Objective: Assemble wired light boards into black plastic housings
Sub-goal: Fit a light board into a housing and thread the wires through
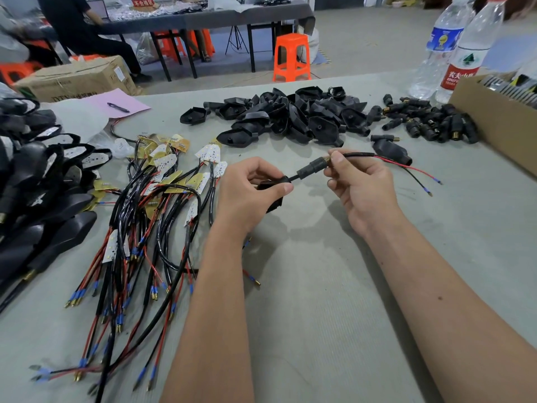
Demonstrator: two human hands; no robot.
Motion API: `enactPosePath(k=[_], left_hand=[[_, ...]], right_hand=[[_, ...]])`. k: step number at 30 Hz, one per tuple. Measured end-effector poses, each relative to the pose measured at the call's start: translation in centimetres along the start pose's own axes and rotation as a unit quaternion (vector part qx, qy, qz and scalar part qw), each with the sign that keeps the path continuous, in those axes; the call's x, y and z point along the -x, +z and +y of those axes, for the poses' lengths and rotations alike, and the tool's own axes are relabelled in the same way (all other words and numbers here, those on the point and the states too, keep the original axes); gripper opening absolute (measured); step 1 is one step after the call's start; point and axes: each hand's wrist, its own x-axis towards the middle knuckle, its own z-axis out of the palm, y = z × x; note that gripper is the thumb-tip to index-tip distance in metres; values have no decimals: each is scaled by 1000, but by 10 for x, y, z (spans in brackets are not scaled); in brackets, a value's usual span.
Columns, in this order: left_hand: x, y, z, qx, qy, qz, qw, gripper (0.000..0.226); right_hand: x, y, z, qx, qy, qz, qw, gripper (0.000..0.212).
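Observation:
My left hand (250, 190) grips a black plastic housing (271, 196) above the table's middle. A black cable runs out of the housing through a black stem piece (312, 167) with a brass thread. My right hand (357, 184) pinches the cable just past the stem; its red and black wires (412, 171) trail right to blue-tipped ends. Loose wired light boards (162, 181) lie in a tangle at left. Empty black housings (290, 117) are heaped at the back centre.
Black stem connectors (430, 120) lie at the back right beside a cardboard box (494, 123) and two water bottles (453, 53). Finished black assemblies (37, 181) stack at the left edge. Pink paper with a pen (116, 106) lies far left. A person sits at a distant table.

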Motion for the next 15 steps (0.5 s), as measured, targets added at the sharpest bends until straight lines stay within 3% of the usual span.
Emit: enactPosePath(k=[7, 15], left_hand=[[0, 2, 1, 9, -9, -17, 1000, 23], [5, -6, 5, 26, -76, -95, 992, 30]], right_hand=[[1, 2, 3, 84, -59, 60, 993, 5], [0, 1, 5, 107, -93, 115, 983, 14]])
